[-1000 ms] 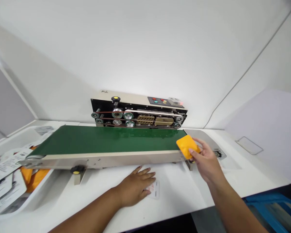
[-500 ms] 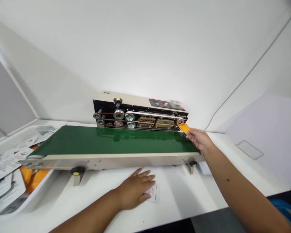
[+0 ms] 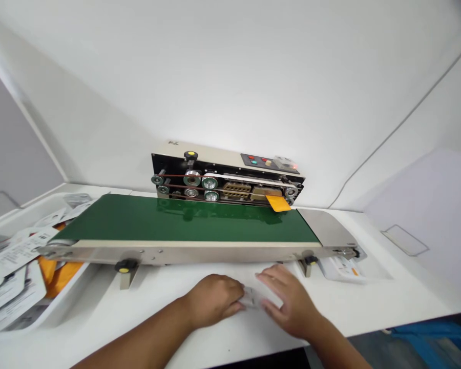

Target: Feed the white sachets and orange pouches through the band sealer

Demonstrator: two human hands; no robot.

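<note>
My left hand (image 3: 217, 301) is closed on the left end of a small clear and white packet (image 3: 250, 297) just above the table. My right hand (image 3: 286, 302), a little blurred, is open at the packet's right side, thumb and fingers apart; whether it touches the packet I cannot tell. Behind them stands a band sealing machine (image 3: 230, 179) with rollers and brass blocks. An orange packet (image 3: 278, 203) hangs from its right end, caught at its upper edge, over the green conveyor belt (image 3: 188, 220). Neither hand touches it.
At left, a white bin (image 3: 67, 302) holds several printed white and orange packets. A small clear tray (image 3: 343, 270) with packets sits under the conveyor's right end. The conveyor's metal front rail (image 3: 223, 252) and black knobs (image 3: 125, 266) lie just beyond my hands.
My right hand has let go of the orange packet and come down beside my left. The orange packet has moved left into the machine. My left hand has closed on the small packet.
</note>
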